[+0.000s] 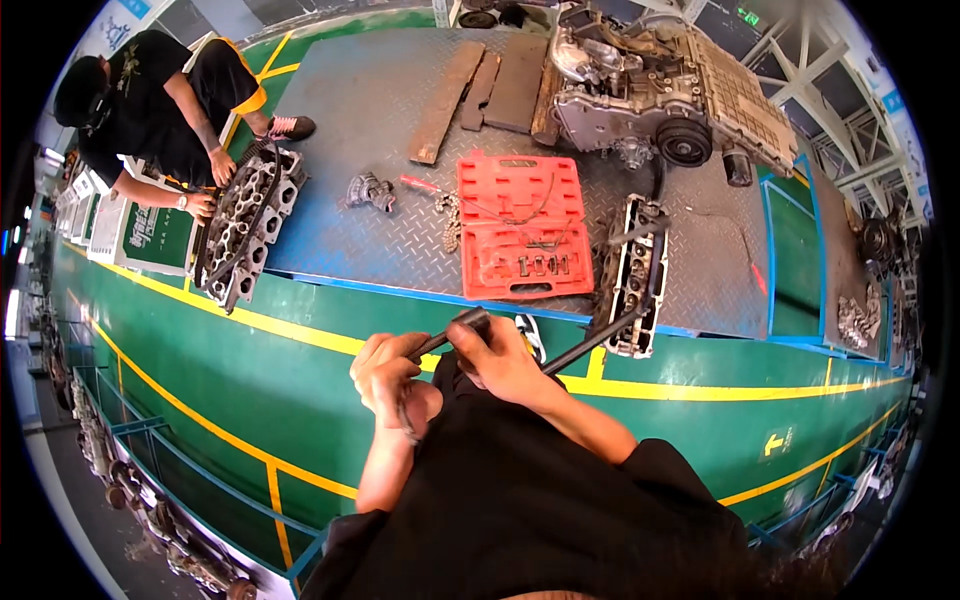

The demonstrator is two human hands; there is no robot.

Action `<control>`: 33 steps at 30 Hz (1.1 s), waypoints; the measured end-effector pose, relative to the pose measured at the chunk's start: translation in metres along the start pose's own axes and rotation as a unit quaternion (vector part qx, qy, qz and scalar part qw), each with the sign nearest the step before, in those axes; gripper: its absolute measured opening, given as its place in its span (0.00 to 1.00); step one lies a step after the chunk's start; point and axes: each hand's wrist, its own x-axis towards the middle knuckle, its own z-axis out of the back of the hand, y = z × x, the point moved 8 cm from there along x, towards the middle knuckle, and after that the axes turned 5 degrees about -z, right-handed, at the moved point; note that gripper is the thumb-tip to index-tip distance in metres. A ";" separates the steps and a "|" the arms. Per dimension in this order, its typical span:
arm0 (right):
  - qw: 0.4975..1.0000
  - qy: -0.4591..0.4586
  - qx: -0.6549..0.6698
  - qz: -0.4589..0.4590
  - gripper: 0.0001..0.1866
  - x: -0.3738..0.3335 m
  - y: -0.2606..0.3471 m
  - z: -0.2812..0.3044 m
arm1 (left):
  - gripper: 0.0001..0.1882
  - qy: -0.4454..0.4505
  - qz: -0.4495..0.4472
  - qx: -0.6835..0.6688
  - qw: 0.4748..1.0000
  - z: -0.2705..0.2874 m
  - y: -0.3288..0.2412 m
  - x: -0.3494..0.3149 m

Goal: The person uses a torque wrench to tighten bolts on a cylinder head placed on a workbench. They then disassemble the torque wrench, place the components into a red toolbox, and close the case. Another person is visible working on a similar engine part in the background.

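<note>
Dark metal tool is before the chest, left hand curled round its shaft, right hand pinching the end, shoe beyond, red case past that on the platform; if both grips slip, it could drop footward.

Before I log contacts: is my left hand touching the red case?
Apart. The head view shows a strip of green floor between the left hand and the red case.

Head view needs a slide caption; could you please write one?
Left hand and right hand on a dark bar, an open red case on the platform beyond.
</note>
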 end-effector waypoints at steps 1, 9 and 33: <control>0.999 -0.010 -0.037 0.017 0.17 -0.003 0.004 0.004 | 0.28 -0.029 0.094 0.025 0.995 -0.004 0.007 -0.011; 0.945 -0.078 -0.262 0.181 0.13 -0.002 0.017 0.053 | 0.37 -0.047 0.470 -0.218 0.854 -0.057 0.055 -0.032; 0.964 -0.108 -0.179 0.167 0.12 -0.013 0.006 0.099 | 0.17 -0.133 0.527 -0.342 0.767 -0.107 0.070 -0.084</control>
